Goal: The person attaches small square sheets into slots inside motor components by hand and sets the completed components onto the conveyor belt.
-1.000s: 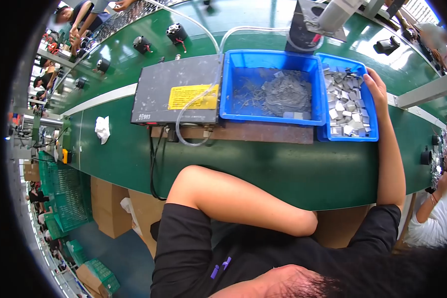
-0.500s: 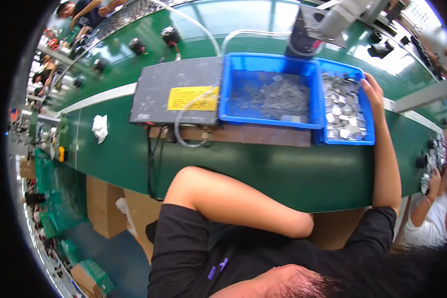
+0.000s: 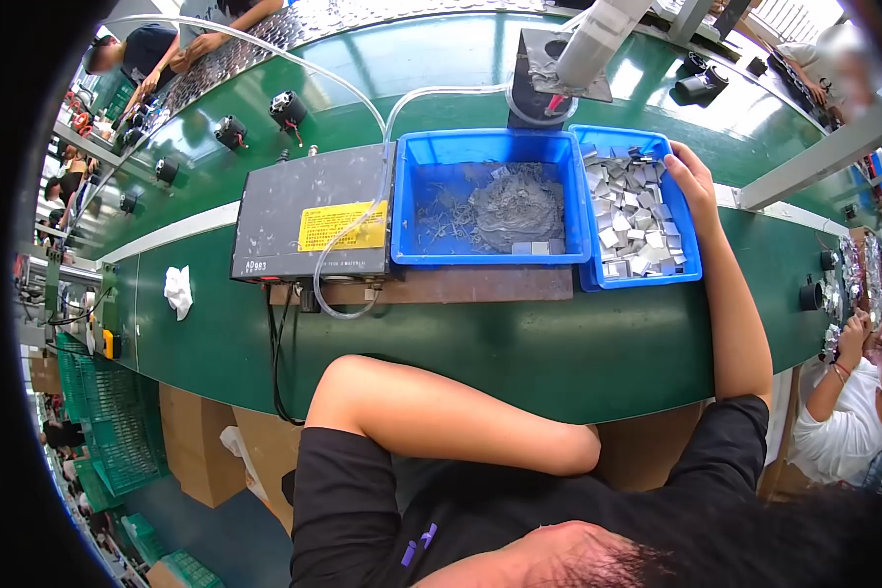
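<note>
At the far right corner of a narrow blue bin [image 3: 699,277], my right hand [image 3: 691,181] is closed round the rim, fingertips at the inner edge. Many small silvery metal squares [image 3: 642,220] lie heaped in that bin. My left forearm is bent across in front of my chest. Its rounded end, at my left hand [image 3: 580,449], is turned so that no fingers show. Beside the narrow bin stands a wider blue bin [image 3: 490,260] holding a pile of grey stringy material [image 3: 519,208] and a few flat squares by its front wall.
Left of the bins sits a grey control box [image 3: 274,220] with a yellow label and clear tubing. A black fixture [image 3: 539,88] stands behind the wide bin. White crumpled tissue [image 3: 177,292] lies on the green table [image 3: 519,343]. Other people work at the left, far side and right.
The whole view has shifted, so the bins and box appear further left and slightly lower. My right hand stays on the narrow bin's corner, and my left arm keeps its bent pose.
</note>
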Tool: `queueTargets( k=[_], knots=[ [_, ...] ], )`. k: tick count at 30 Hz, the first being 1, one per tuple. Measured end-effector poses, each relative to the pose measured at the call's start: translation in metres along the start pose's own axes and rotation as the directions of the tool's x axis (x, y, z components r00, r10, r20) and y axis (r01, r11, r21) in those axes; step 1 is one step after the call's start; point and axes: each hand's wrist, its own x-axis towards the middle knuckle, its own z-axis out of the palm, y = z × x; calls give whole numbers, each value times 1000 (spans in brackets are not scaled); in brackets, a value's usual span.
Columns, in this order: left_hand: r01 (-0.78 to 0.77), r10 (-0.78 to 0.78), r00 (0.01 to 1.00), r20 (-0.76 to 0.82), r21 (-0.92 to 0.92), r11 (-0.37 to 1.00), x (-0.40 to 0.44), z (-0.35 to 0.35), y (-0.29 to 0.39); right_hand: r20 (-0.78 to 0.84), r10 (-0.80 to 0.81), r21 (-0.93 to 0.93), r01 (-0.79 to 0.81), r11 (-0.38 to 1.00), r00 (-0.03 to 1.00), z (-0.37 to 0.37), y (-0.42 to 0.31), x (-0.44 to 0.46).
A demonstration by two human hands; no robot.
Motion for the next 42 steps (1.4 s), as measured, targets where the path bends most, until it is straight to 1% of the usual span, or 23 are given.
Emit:
queueTargets(
  k=[7,11,13,14,16,17,18,19,21,22,23,24,26,28,29,31,33,34,36,38,39,41,42],
  knots=[
    [57,-70,990,-124,-105,993,-21,-8,-9,-26,-24,-15,24,1000,999,0,3,2],
    [155,-185,965,-186,-167,974,-38,-15,-18,2,-114,-375,107,921,993,-28,18,40],
    [188,-235,947,-220,-214,958,-49,-14,-21,3,-272,-710,194,678,962,-34,16,76],
    [201,-257,937,-236,-236,951,-55,-11,-23,15,-273,-709,203,675,962,-41,25,98],
    [229,-301,917,-262,-270,935,-63,-12,-27,102,-518,-959,223,175,849,-54,43,145],
    [243,-323,906,-274,-289,926,-62,-15,-27,100,-538,-986,155,58,837,-57,46,163],
    [254,-344,895,-284,-309,917,-29,-48,-64,99,-557,-995,81,-56,825,-60,49,179],
    [264,-363,884,-293,-328,907,-72,-13,-28,105,-561,-994,90,-55,821,-57,46,192],
    [278,-401,862,-309,-372,886,-75,-14,-30,-33,-517,-993,-88,-83,855,-51,43,212],
    [285,-418,852,-315,-390,876,-78,-13,-32,-29,-521,-994,-82,-79,853,-47,44,217],
    [287,-434,841,-324,-412,865,-81,-13,-32,-41,-572,-997,-73,-32,819,-44,47,220],
    [286,-447,830,-334,-433,855,-59,-46,-63,-57,-617,-998,-63,11,785,-42,51,220],
    [280,-472,806,-357,-473,836,-50,-42,-64,-96,-698,-995,-39,96,709,-42,60,219],
    [271,-492,784,-378,-505,819,-56,-41,-64,17,-783,-997,72,36,622,-49,72,205],
    [266,-501,774,-388,-518,813,-59,-41,-65,14,-782,-997,68,36,624,-43,64,190],
    [247,-512,751,-418,-542,804,-64,-47,-65,-276,-610,-867,82,492,743,-30,47,147],
    [231,-530,718,-451,-563,793,-83,-42,-63,-373,-495,-775,30,632,785,-28,36,98],
    [226,-542,700,-465,-576,785,-89,-42,-64,-350,-480,-737,80,671,805,-23,23,69],
    [220,-581,656,-482,-615,757,-98,-43,-65,-328,-412,-675,94,732,850,-28,18,21],
    [222,-633,611,-474,-665,713,-101,-46,-67,-208,-301,-690,78,720,931,-31,7,-16],
    [237,-648,610,-457,-675,698,-104,-33,-67,-197,-304,-678,95,729,932,-30,3,-22],
    [278,-690,603,-401,-705,653,-105,-25,-55,-41,-240,-657,155,738,970,-22,-3,-25],
    [324,-728,587,-354,-722,612,-112,-18,-53,50,-254,-659,223,718,966,-20,-2,-21]
  ],
)
